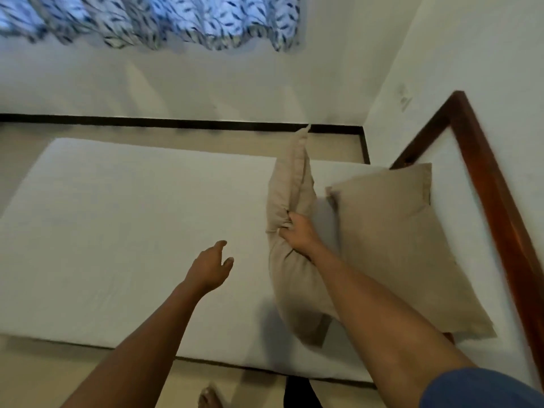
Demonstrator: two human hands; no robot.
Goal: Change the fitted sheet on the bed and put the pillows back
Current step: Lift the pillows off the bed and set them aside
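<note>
Far left: white fitted sheet (132, 231), smooth across the bed. Over it, left hand (210, 267), fingers loose and spread, holding nothing. Next, right hand (298, 232) clenched round the bunched middle of a beige pillow (290, 178), held edge-on above the sheet. Furthest right — second pillow (391, 245) lying by the wooden headboard (485, 178).

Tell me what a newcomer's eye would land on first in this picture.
First, the right hand gripping a beige pillow, held on edge over the white fitted sheet, right of centre. Next, the second beige pillow at the right, by the wooden headboard. The left hand hovers open over the sheet, lower centre.
</note>
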